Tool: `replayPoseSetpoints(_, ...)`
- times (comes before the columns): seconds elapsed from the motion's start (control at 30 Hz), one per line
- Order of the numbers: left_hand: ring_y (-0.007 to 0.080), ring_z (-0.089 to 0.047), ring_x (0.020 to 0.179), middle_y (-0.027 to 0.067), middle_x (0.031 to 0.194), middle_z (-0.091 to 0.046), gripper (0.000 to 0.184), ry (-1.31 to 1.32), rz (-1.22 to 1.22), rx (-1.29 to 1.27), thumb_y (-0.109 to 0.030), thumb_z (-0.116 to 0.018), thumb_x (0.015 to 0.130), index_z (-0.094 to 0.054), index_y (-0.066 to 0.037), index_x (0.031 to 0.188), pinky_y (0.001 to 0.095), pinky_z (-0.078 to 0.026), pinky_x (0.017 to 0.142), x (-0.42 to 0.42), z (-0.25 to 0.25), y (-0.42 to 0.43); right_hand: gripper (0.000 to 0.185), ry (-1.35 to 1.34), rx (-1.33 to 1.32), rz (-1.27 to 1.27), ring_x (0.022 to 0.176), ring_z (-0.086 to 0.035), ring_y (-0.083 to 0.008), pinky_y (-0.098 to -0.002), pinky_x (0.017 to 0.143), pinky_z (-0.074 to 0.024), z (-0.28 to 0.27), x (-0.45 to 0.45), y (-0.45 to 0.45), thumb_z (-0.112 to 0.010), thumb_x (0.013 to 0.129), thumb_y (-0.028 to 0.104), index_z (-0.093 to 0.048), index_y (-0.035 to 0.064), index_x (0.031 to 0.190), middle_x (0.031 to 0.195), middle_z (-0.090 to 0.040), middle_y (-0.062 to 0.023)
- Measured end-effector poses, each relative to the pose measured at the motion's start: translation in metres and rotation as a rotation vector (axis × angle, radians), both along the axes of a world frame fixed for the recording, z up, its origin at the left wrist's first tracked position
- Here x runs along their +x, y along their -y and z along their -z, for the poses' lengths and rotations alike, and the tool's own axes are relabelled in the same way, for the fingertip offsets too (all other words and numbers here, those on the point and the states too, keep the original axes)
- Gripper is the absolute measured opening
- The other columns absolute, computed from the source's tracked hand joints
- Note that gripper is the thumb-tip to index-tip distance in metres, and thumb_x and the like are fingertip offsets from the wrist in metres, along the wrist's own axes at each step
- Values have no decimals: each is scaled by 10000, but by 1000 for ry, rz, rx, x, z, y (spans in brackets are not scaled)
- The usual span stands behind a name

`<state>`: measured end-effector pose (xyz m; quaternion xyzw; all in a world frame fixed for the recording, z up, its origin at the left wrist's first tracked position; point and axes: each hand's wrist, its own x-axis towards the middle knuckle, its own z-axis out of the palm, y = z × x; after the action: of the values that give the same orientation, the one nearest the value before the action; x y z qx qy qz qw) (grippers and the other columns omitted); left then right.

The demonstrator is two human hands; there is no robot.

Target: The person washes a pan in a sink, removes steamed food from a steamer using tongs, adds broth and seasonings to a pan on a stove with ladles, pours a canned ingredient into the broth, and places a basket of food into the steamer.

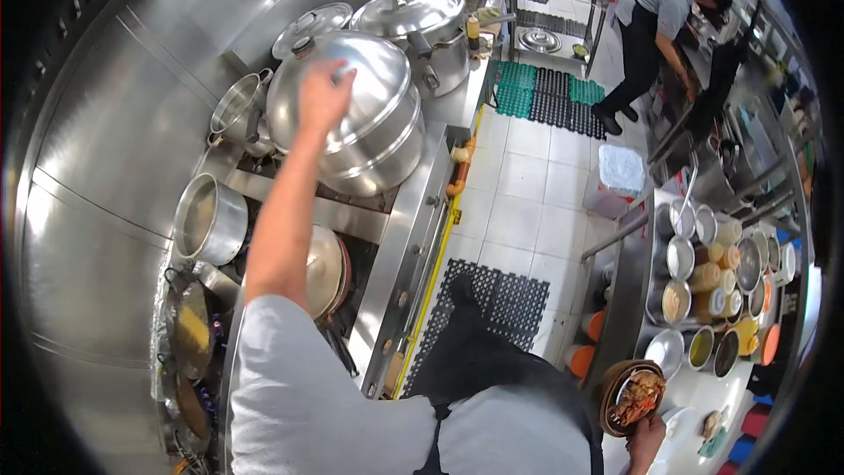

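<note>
My left hand (323, 98) is stretched out over the domed lid (369, 70) of a large steel steamer pot (374, 154), just short of the lid's dark knob. Its thumb stands apart from the fingers, and it holds nothing I can see; whether it touches the lid I cannot tell. At the lower right, my right hand (648, 442) grips the rim of a round brown bowl (608, 405). Browned, reddish pieces of food (639, 398) fill the bowl, which is over the edge of a white counter (673, 391).
Another lidded pot (448, 53) stands behind the steamer. Nearer me on the stove are an open saucepan (211, 220) and a lidded pan (325, 273). Sauce bottles (706, 277) and metal bowls crowd the right counter. A co-worker (655, 26) bends over farther along the tiled aisle (519, 176).
</note>
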<state>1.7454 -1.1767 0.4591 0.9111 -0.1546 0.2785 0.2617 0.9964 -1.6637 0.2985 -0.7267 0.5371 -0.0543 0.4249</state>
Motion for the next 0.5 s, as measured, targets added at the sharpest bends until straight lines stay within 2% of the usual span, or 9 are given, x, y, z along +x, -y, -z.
replayPoseSetpoints(0.07, 365, -642, 1124, 203, 1190, -685, 450, 321, -246, 346, -382, -670, 894, -703, -111, 1251, 451, -501, 992, 70, -7, -39, 169, 11, -69, -130, 376, -495, -161, -326, 346, -378, -33, 75, -4, -466, 887, 65, -576, -23, 792, 554, -550, -80)
replayPoseSetpoints(0.2, 372, -648, 1117, 215, 1132, -704, 407, -60, -145, 408, -358, -643, 861, -747, -127, 1180, 474, -510, 978, 132, -51, -75, 186, 17, -309, -391, 460, -554, -229, -389, 470, -444, -82, 227, -6, -509, 850, 84, -593, -72, 797, 560, -558, -119)
replayPoseSetpoints(0.27, 377, -661, 1088, 218, 1087, -716, 386, -204, -22, 423, -334, -633, 837, -762, -126, 1135, 481, -518, 961, 138, -72, -78, 209, -117, -419, -573, 517, -556, -226, -420, 542, -456, -114, 311, -7, -533, 844, 106, -607, -89, 829, 562, -553, -156)
replayPoseSetpoints(0.33, 395, -680, 1002, 216, 1020, -729, 396, -112, 19, 389, -332, -621, 814, -758, -114, 1114, 464, -534, 922, 154, -61, -92, 234, -228, -372, -620, 521, -534, -225, -439, 550, -457, -154, 401, -24, -561, 844, 140, -615, -88, 827, 570, -540, -195)
replayPoseSetpoints(0.37, 397, -682, 992, 214, 1006, -731, 395, -98, 31, 354, -338, -620, 815, -758, -110, 1107, 459, -536, 918, 149, -65, -95, 242, -232, -423, -706, 520, -536, -235, -453, 548, -452, -154, 437, -12, -574, 850, 152, -617, -85, 837, 577, -537, -210)
replayPoseSetpoints(0.4, 399, -684, 983, 213, 992, -734, 394, -83, 42, 322, -345, -619, 816, -757, -107, 1099, 453, -537, 914, 143, -73, -99, 237, -165, -415, -789, 519, -563, -261, -453, 544, -453, -182, 488, -38, -566, 856, 145, -600, -85, 808, 580, -551, -208)
replayPoseSetpoints(0.43, 362, -701, 957, 180, 973, -745, 406, -181, -37, 286, -371, -632, 814, -757, -111, 1099, 424, -540, 895, 135, -89, -103, 221, -211, -488, -853, 548, -612, -295, -461, 562, -467, -187, 525, -34, -550, 859, 125, -603, -86, 820, 593, -563, -212)
replayPoseSetpoints(0.47, 316, -705, 939, 150, 972, -751, 423, -215, -30, 173, -390, -629, 828, -754, -103, 1112, 398, -537, 887, 137, -99, -117, 220, -256, -322, -790, 581, -652, -316, -445, 572, -485, -222, 574, -74, -538, 860, 118, -613, -85, 821, 606, -581, -212)
replayPoseSetpoints(0.5, 270, -709, 921, 119, 970, -756, 441, -245, -22, 62, -410, -627, 841, -751, -95, 1124, 372, -534, 880, 143, -105, -136, 221, -183, -414, -909, 587, -666, -302, -428, 572, -499, -217, 611, -63, -533, 858, 117, -611, -87, 825, 606, -589, -205)
